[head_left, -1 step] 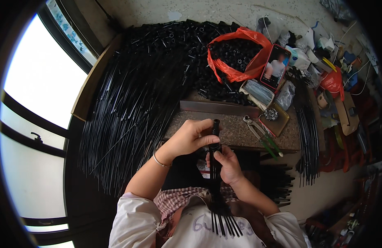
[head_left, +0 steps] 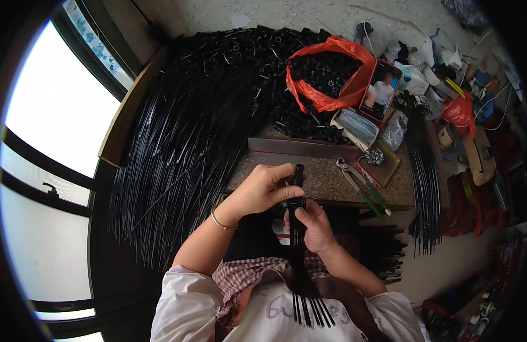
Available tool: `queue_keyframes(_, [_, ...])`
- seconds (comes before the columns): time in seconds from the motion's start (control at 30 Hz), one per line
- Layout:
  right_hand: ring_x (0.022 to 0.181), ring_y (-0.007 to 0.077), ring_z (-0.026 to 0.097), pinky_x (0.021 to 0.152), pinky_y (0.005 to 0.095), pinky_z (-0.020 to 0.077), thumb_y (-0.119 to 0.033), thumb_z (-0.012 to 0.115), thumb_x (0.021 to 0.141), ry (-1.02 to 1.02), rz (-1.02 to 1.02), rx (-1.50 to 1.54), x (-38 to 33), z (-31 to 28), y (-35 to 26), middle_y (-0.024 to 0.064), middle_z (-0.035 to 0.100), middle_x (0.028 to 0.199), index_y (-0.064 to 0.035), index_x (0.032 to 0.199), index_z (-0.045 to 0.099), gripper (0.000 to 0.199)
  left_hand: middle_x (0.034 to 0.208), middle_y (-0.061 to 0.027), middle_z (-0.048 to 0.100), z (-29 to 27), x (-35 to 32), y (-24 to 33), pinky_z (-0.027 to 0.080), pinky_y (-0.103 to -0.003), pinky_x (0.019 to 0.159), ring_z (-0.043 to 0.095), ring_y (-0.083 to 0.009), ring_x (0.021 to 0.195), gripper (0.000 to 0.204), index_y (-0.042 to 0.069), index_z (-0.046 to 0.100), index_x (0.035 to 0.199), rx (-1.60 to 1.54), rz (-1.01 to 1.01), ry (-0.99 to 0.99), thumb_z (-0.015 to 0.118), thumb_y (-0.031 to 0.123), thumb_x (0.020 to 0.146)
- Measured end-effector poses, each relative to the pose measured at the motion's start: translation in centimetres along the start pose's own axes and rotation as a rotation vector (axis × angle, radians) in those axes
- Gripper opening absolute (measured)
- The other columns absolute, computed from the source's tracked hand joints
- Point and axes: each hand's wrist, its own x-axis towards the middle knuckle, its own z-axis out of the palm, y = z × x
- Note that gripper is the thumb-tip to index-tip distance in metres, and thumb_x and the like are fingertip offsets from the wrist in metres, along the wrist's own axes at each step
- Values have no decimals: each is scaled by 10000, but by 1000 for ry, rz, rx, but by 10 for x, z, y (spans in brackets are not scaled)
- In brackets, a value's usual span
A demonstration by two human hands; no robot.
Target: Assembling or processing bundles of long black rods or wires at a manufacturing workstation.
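Note:
In front of my body stands a black umbrella frame [head_left: 298,174], its narrow collared end up and its thin ribs hanging together toward my lap. The rib ends fan out over my white apron. My left hand [head_left: 270,187] closes round the frame just below its top, with thumb and fingers pinching it. Lower down, my right hand [head_left: 315,228] grips the bundle of ribs, its thumb on the near side. Part of the frame is hidden behind my fingers.
Long black ribs [head_left: 172,154] cover the table's left side. A red plastic bag [head_left: 359,54] holds small black fittings. At the right are a phone [head_left: 381,91], a box of thin wires [head_left: 357,126], green-handled pincers [head_left: 360,186], a shallow tray [head_left: 386,174] and another rib bundle [head_left: 424,188].

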Motion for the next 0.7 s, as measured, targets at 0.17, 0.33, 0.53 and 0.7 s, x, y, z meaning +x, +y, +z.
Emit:
queue_keyframes(0.17, [595,142,501,550,252,417,-205,570,699,-49,52,79,-4,-3,-9,80,525,710,-58,778,458,201,551,-32,495,5,-2,1,373,-194,430,438,-71,445,205,-6,515,776,194,-34,65,592,157,678])
queue_keyframes(0.33, [596,138,502,544,248,419,-208,575,694,-105,16,26,-19,4,-8,76,521,705,-55,813,472,220,639,7,500,14,-18,-3,376,-155,477,455,-39,551,178,-16,516,777,-374,-187,66,572,136,703])
queue_keyframes(0.53, [600,138,508,550,249,425,-216,587,682,-169,29,26,-14,2,-1,73,522,707,-41,851,470,269,617,11,486,19,-34,2,367,-159,487,453,-43,562,201,-12,516,783,-278,-183,215,577,160,698])
queue_keyframes(0.7, [608,150,514,557,256,430,-203,591,678,-211,55,52,-14,15,17,73,525,722,-35,868,464,284,799,-22,468,15,-66,-14,360,-236,690,462,-113,765,420,-21,512,874,-930,-221,109,672,238,584])
